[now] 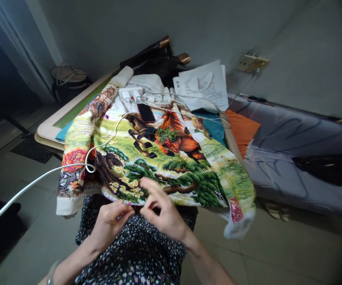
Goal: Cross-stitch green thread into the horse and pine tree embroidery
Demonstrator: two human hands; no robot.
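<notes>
A large embroidered cloth [111,136] with horses, a pine tree and pale flowers lies over the table, its two sides rolled up and its near edge at my lap. My left hand [110,221] is closed in a pinch just at that near edge; whatever is between its fingertips is too small to make out. Close beside it, my right hand [166,215] has its thumb and a finger curled together while the index finger stretches over the cloth. What it pinches cannot be seen clearly. A tangle of green thread [167,135] rests on the orange horse.
A phone [146,113] and a white power strip [129,93] with chargers lie on the cloth's far part. A white cable [34,184] loops over the left roll. Behind are white printed sheets [202,87]; right stand an orange cloth [240,128] and a bed [272,154].
</notes>
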